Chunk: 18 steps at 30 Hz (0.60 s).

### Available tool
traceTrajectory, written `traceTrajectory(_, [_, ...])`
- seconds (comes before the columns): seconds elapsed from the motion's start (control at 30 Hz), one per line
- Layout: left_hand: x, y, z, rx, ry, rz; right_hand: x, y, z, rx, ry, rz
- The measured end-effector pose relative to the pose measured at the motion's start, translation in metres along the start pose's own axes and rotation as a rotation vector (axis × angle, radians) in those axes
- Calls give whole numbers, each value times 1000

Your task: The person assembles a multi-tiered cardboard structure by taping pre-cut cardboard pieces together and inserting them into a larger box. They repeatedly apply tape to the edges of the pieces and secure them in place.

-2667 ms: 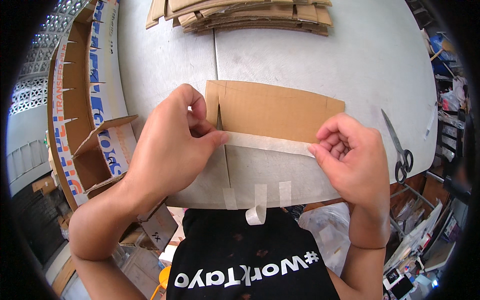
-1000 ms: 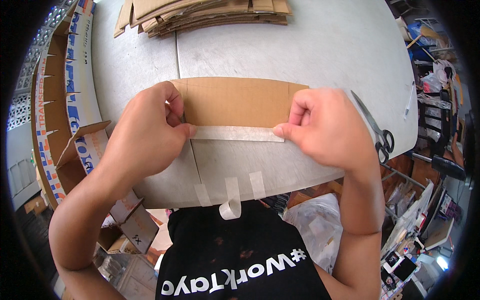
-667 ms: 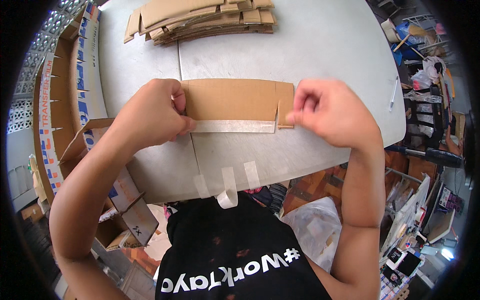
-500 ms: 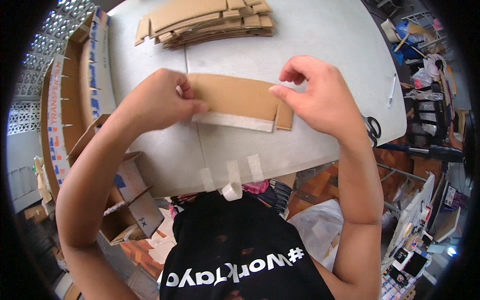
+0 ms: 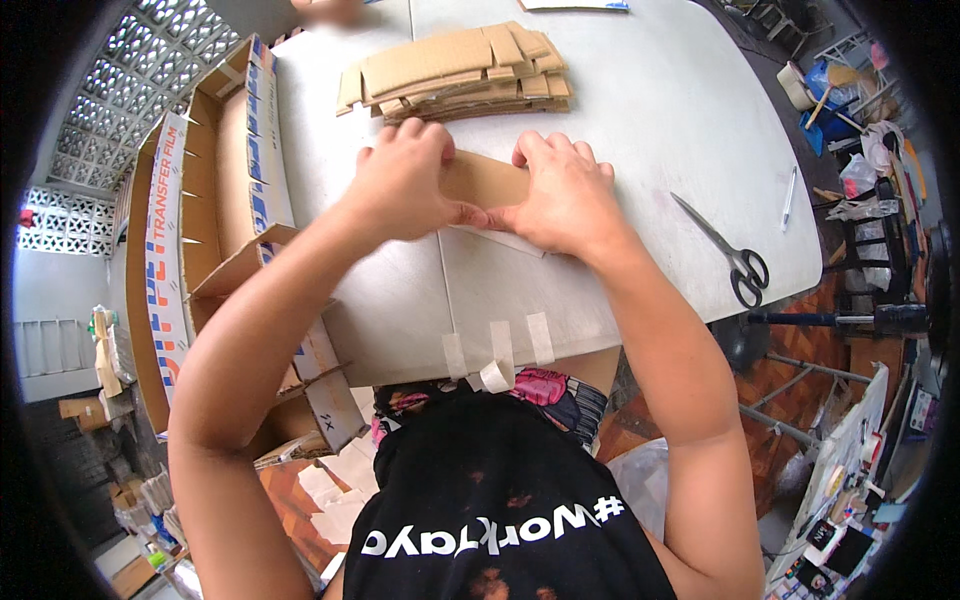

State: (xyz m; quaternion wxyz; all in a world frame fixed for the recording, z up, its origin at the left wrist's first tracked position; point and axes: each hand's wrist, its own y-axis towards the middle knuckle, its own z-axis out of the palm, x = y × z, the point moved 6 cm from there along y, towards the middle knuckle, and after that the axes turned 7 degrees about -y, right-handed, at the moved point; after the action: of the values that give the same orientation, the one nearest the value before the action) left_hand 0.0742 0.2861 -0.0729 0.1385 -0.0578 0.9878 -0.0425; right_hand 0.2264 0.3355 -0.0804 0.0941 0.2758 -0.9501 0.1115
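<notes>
A flat brown cardboard piece point(image 5: 485, 182) lies on the white table between my hands, with a pale tape strip along its near edge, mostly covered. My left hand point(image 5: 408, 182) grips its left part, fingers curled at the far edge and thumb at the near edge. Mirroring that on the right side, my right hand point(image 5: 568, 195) is closed on the same piece. The two thumb tips meet at the near edge. Just beyond my hands sits a stack of cut cardboard pieces point(image 5: 430, 68).
Tape strips point(image 5: 501, 345) hang on the front table edge point(image 5: 400, 375), beside a curled tape piece point(image 5: 497, 376). Black scissors point(image 5: 735, 262) and a pen point(image 5: 789, 200) lie right. A long open cardboard box point(image 5: 232, 150) stands left. A blurred hand-like shape point(image 5: 330, 10) shows at the top.
My hands have come together from the piece's two ends toward its middle, and the right fingers have closed on it. The view has shifted, bringing the whole scissors into sight.
</notes>
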Motion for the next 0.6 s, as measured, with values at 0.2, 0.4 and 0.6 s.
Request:
traceTrajectory(0.2, [7,16,-3,175,25,18,7,6,-9,161,-19,38])
traceTrajectory(0.4, [48,23,-25,131,-168,111,-7,9,-8,139,148,-14])
traceTrajectory(0.6, [55,-34,-81,-96,-702,-102,-22,-13,-51,58,694,-56])
